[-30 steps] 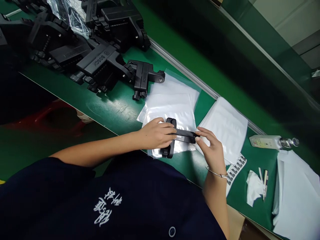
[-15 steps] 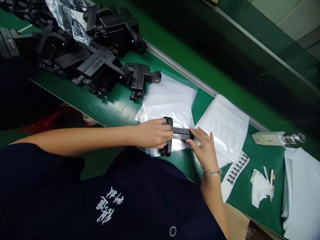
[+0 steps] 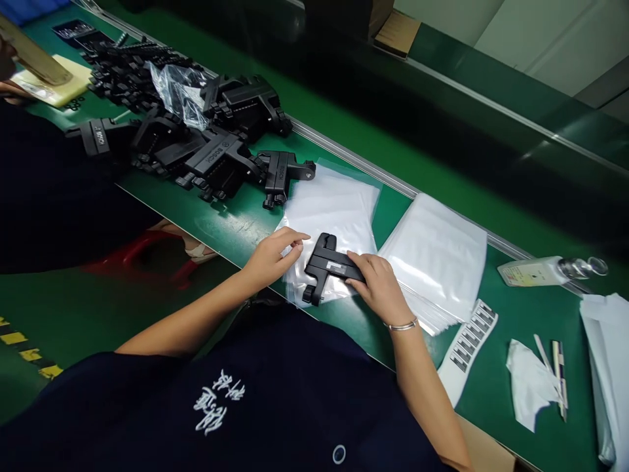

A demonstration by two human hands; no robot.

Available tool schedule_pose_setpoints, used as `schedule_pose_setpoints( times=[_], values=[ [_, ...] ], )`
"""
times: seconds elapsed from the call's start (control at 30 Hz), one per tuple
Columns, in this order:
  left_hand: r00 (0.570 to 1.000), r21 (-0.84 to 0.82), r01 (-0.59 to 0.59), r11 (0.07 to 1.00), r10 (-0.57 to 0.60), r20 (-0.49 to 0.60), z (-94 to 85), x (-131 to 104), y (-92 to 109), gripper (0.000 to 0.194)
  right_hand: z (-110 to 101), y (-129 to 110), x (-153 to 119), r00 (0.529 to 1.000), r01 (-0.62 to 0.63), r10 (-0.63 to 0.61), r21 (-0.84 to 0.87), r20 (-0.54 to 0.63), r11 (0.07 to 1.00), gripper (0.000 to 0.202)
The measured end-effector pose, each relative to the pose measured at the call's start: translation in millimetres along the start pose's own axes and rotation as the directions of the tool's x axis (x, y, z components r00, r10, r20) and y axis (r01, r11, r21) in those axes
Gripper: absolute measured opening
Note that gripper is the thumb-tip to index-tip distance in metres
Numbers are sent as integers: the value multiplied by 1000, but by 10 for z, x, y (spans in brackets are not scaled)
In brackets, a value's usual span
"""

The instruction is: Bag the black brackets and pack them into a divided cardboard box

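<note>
A black plastic T-shaped bracket (image 3: 322, 262) with a small white label lies over a stack of clear plastic bags (image 3: 334, 196). My right hand (image 3: 381, 285) is closed around the bracket's narrow end. Left of the bracket, my left hand (image 3: 275, 255) is open, its index finger stretched out, and holds nothing; a small gap parts it from the bracket. Another black bracket with BOSCH lettering (image 3: 281, 176) rests at the stack's upper left corner. Beside my right hand lies a second stack of plastic bags (image 3: 442, 255).
Several black brackets (image 3: 211, 157) are heaped on the green table to the left, with a crumpled clear bag (image 3: 179, 92) on them. Rightward are a label strip (image 3: 472, 341), a bottle (image 3: 533, 271), a tissue (image 3: 531, 387), pens (image 3: 560, 373) and white sheets (image 3: 609, 360). A co-worker's dark sleeve (image 3: 39, 177) shows at left.
My left hand has let go of the bracket and moved left. The bracket has turned and its label now shows fully. My view has shifted, showing more of the table's left end.
</note>
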State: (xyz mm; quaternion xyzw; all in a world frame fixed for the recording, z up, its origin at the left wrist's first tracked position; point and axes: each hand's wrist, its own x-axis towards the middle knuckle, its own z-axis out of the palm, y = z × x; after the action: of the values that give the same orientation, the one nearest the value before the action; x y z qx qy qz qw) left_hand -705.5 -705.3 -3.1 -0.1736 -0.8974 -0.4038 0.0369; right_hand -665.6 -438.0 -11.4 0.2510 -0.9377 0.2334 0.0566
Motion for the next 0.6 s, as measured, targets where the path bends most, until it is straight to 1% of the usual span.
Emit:
schedule_pose_setpoints(
  times=[0.07, 0.1, 0.13, 0.2, 0.23, 0.27, 0.3, 0.37, 0.43, 0.5, 0.53, 0.6],
  values=[
    [995, -86, 101, 991, -99, 28, 10, -3, 6, 37, -14, -59, -82, 991, 34, -41, -55, -124, 998, 47],
    [986, -160, 159, 974, -148, 77, 28, 5, 21, 43, -27, -99, -132, 980, 51, -67, -91, -185, 995, 44],
    [971, -248, 217, 944, -182, 156, 54, 18, 49, 51, -42, -143, -180, 967, 69, -98, -127, -236, 989, 41],
    [924, -423, 319, 848, -180, 336, 125, 54, 147, 65, -78, -226, -266, 937, 112, -167, -188, -308, 976, 39],
    [904, -494, 357, 793, -159, 398, 163, 74, 214, 68, -97, -261, -300, 921, 134, -198, -206, -334, 969, 41],
    [892, -547, 380, 746, -140, 429, 197, 94, 287, 69, -116, -289, -328, 908, 146, -216, -211, -359, 966, 45],
    [890, -585, 391, 711, -130, 436, 224, 115, 358, 67, -134, -312, -353, 897, 147, -217, -202, -386, 968, 51],
    [899, -623, 381, 684, -116, 423, 260, 158, 469, 64, -169, -344, -399, 876, 110, -171, -158, -451, 981, 65],
    [904, -626, 352, 696, -80, 419, 286, 199, 509, 62, -205, -368, -445, 857, 43, -89, -101, -508, 994, 75],
    [913, -607, 308, 732, -49, 405, 333, 218, 478, 67, -247, -391, -492, 832, -13, -25, -64, -555, 998, 78],
    [921, -569, 271, 776, -38, 387, 370, 209, 445, 69, -272, -401, -513, 817, -28, -11, -59, -576, 998, 78],
    [939, -384, 125, 915, 15, 342, 478, 137, 372, 67, -326, -414, -544, 777, -35, -27, -85, -630, 996, 78]
  ],
)
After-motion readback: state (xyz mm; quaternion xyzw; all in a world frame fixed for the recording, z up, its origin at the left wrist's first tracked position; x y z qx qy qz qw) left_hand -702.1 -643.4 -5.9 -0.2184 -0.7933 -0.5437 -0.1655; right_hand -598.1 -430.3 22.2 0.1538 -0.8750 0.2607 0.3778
